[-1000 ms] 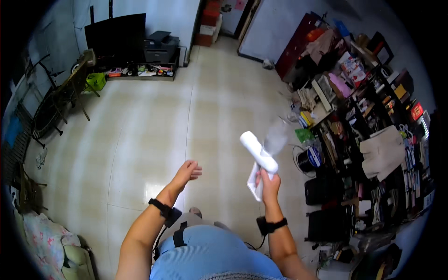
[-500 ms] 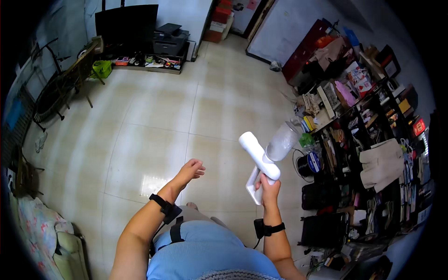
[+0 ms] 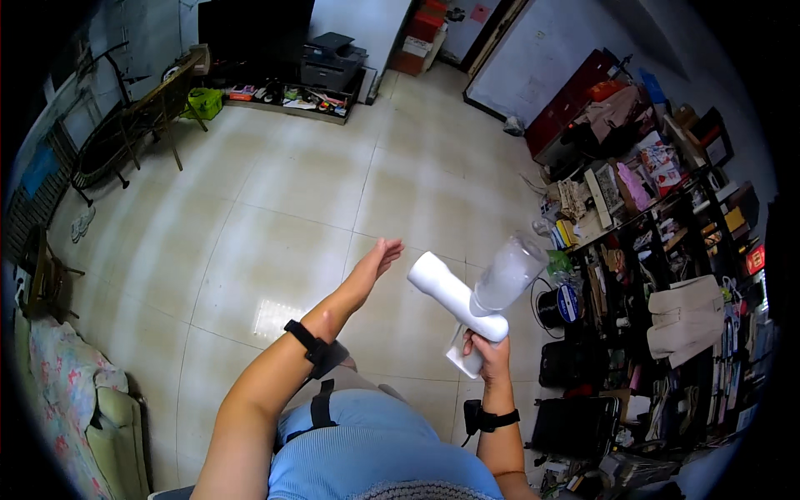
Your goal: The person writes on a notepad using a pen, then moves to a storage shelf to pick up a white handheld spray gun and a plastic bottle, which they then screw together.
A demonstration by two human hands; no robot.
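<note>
My right hand (image 3: 487,354) is closed round the handle of a white handheld sprayer (image 3: 454,293), a thick tube with a wide round mouth. A clear, hazy bottle (image 3: 510,272) stands tilted on the tube's upper side. The mouth end points ahead and to the left, towards the open floor. Left of that mouth, my left hand (image 3: 382,262) is held out in the air, fingers stretched and nothing in them. A gap separates it from the sprayer. Black straps with small boxes go round both my wrists.
Tiled floor (image 3: 292,233) stretches ahead. A crowded black shelf unit (image 3: 642,242) runs along the right, with a black suitcase (image 3: 575,425) near me. A printer (image 3: 331,62) and a large black screen stand at the far left. A flowered sofa cover (image 3: 71,396) lies at the near left.
My left hand has moved forward and right, closer to the sprayer's mouth, with its fingers straighter. The sprayer has turned slightly, its mouth further left, and my right hand still grips it.
</note>
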